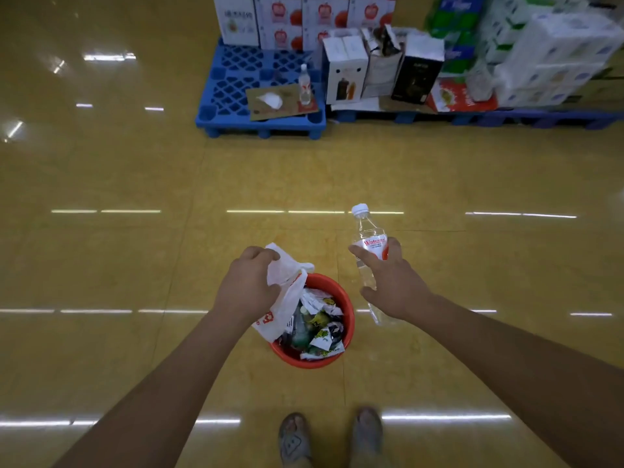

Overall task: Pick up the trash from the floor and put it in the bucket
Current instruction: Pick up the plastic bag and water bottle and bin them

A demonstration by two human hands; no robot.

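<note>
Yellow floor point(135, 265), blue pallet point(236, 76) of cartons at the back. Red bucket point(349, 319) stands on the floor ahead of the person's feet, near full of wrappers. Left hand point(250, 282) grips a white bag point(287, 298) hanging over the bucket's left rim, lower end inside. Right hand point(391, 282) holds a clear bottle point(366, 231) in a loose, splayed-finger grip, beside the bucket's right rim, not over it. Risks: bottle slips from that loose hold or lands outside the rim; heaped contents could bounce it out; bag may snag the rim and tip the bucket

Glossy floor point(135, 265); bucket point(349, 320); pallet point(233, 79)
</note>
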